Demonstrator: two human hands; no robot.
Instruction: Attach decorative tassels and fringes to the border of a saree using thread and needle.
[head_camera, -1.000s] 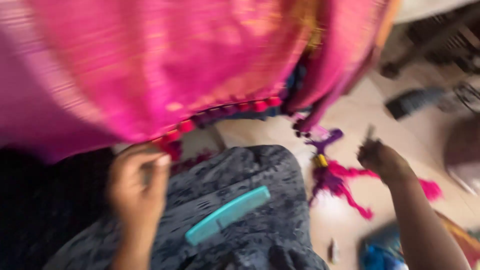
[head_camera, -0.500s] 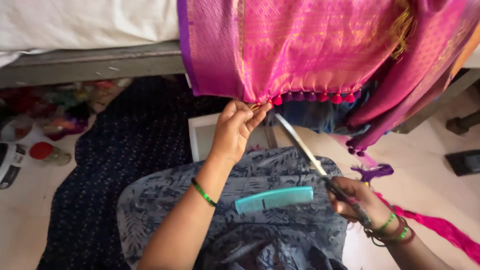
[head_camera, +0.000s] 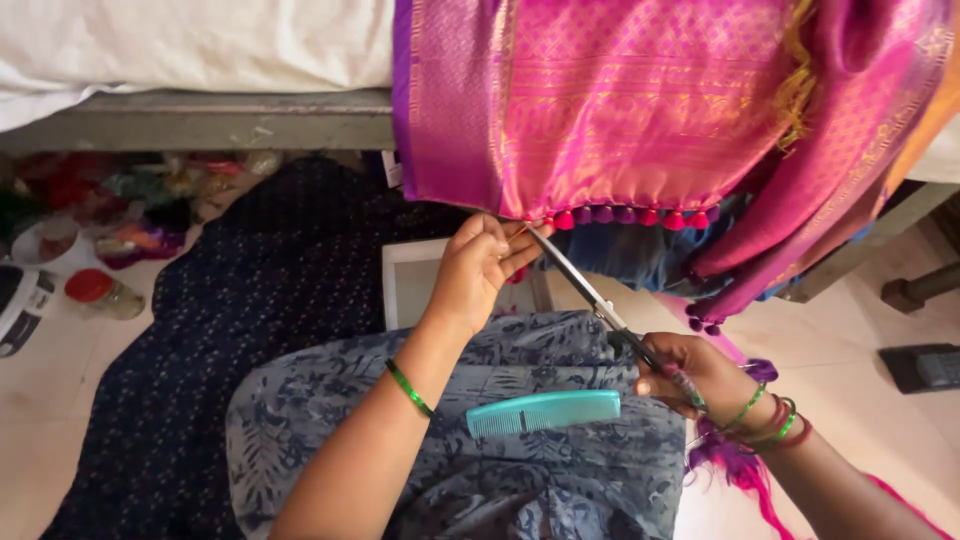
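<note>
Head view: my left hand (head_camera: 480, 265) pinches lower edge of pink cloth (head_camera: 640, 110) hanging off bed (head_camera: 200, 115), beside tassel row (head_camera: 630, 216). My right hand (head_camera: 695, 375) grips scissors (head_camera: 590, 290), blades pointing up to pinch point, tips touching left fingers. Teal comb (head_camera: 545, 412) rests on my lap, between both forearms.

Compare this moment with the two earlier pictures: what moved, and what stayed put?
The right hand took up the long steel scissors and brought their tips to the pink silk cloth's tasselled edge. The left hand rose to pinch that edge. The teal plastic comb stayed on the lap.
</note>
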